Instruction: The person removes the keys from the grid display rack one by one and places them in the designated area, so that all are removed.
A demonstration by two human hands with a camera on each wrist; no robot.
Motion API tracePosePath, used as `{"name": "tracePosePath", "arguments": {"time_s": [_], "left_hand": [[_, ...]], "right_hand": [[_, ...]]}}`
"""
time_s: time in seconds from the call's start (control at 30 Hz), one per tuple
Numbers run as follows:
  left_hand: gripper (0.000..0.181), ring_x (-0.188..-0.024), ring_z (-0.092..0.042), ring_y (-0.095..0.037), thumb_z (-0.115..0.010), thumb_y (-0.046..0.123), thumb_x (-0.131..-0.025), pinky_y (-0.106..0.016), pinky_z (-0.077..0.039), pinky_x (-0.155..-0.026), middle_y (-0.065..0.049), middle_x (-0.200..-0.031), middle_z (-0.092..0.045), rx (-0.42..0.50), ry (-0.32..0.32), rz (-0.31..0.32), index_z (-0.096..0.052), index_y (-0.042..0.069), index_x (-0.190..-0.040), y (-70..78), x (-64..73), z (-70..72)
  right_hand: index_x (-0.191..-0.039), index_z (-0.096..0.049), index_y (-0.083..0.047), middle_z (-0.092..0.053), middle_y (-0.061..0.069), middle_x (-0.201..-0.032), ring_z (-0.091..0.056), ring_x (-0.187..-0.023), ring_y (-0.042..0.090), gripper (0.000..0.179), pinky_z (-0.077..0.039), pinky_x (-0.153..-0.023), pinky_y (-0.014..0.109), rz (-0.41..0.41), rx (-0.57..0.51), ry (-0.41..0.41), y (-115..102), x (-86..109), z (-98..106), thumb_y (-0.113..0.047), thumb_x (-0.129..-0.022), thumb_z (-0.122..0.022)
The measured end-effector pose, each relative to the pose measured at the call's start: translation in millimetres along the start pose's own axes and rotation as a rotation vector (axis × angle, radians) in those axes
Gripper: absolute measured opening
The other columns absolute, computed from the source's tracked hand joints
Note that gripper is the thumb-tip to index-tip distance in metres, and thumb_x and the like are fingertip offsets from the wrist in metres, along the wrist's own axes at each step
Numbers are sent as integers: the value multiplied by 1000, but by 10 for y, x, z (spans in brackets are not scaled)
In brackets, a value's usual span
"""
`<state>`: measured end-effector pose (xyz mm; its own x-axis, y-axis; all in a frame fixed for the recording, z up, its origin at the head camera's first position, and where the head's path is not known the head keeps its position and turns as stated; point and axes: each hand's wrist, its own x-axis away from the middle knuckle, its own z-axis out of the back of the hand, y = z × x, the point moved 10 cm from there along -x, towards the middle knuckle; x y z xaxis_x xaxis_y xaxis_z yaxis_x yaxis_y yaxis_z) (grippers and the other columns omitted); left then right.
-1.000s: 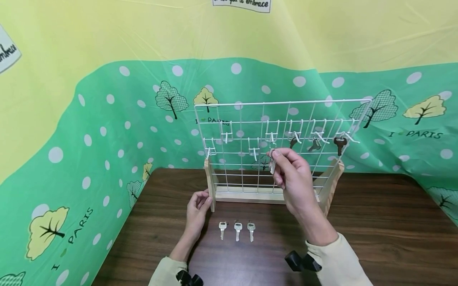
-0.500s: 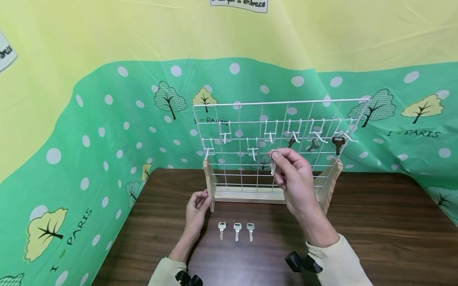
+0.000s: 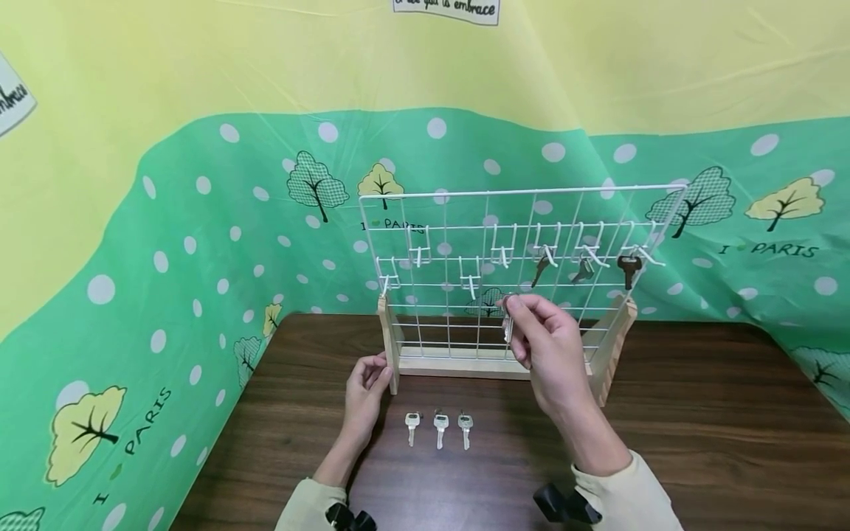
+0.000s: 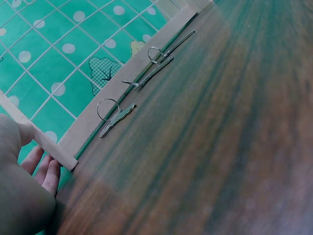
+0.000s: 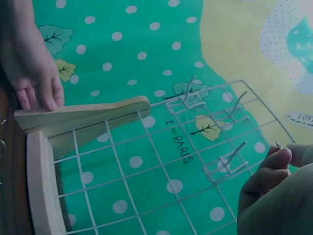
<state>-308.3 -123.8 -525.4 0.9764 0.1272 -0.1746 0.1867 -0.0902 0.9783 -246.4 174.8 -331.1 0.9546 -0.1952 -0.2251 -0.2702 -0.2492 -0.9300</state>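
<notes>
My right hand [image 3: 554,358] pinches a silver key [image 3: 508,330] by its ring, in front of the white wire grid rack [image 3: 465,363] and below its hooks. In the right wrist view, the fingertips [image 5: 279,157] cover most of that key. My left hand [image 3: 364,394] grips the rack's left wooden foot [image 4: 58,154] between thumb and fingers. Three silver keys with rings, a left key [image 3: 412,428], a middle key [image 3: 441,430] and a right key [image 3: 465,430], lie in a row on the table. A brown key [image 3: 540,271], a grey key [image 3: 584,271] and a dark key [image 3: 629,273] hang from hooks.
Bare white hooks, such as the lower middle hook [image 3: 471,285] and the upper left hook [image 3: 419,256], jut forward from the grid. The dark wooden table [image 3: 724,428] extends on both sides. A patterned green and yellow cloth [image 3: 199,295] stands behind.
My right hand has come down slightly with its key, away from the hooks. More of the hanging brown key shows now. My left hand stays on the wooden foot.
</notes>
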Motion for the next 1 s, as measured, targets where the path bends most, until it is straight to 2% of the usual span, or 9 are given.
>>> {"name": "tracePosePath", "arguments": {"time_s": [0.2, 0.37, 0.63, 0.87, 1.0], "left_hand": [[17, -128, -65, -16, -67, -8, -105, -17, -52, -108, -32, -142, -65, -4, 5, -10, -56, -17, -115, -1, 4, 11], [17, -129, -65, -17, -66, -7, -106, -17, -52, -108, -33, -143, -65, -4, 3, -11, -56, -16, -115, 2, 4, 12], [20, -136, -63, -27, -66, -7, -107, -18, -51, -110, -31, -145, -65, 4, 3, 9, -54, -19, -118, -5, 5, 11], [18, -130, -64, -15, -67, -5, -107, -17, -51, -109, -31, -144, -64, -3, -2, 4, -56, -16, -117, 2, 3, -3], [18, -128, -65, -14, -67, -5, -107, -17, -51, -108, -31, -143, -65, -7, 0, -6, -56, -16, -115, 6, 6, -7]], "right_hand": [[-99, -80, -9, -56, -1, -63, -46, -51, 8, 25, -36, -45, 16, -61, -4, 21, 156, 52, 76, -16, -115, -63], [-99, -79, -5, -56, -1, -61, -48, -51, 7, 27, -37, -45, 16, -92, 11, 36, 252, 80, 139, -19, -115, -62], [-96, -76, -3, -61, -3, -67, -47, -51, 4, 25, -36, -46, 15, -134, 24, 31, 396, 125, 238, -10, -114, -61], [-106, -79, 3, -64, 0, -71, -49, -56, 6, 20, -39, -48, 15, -155, 118, 39, 475, 169, 343, -9, -112, -66], [-115, -78, 9, -61, 1, -69, -49, -58, 7, 22, -40, -50, 16, -168, 177, 27, 532, 195, 391, -11, -111, -68]]}}
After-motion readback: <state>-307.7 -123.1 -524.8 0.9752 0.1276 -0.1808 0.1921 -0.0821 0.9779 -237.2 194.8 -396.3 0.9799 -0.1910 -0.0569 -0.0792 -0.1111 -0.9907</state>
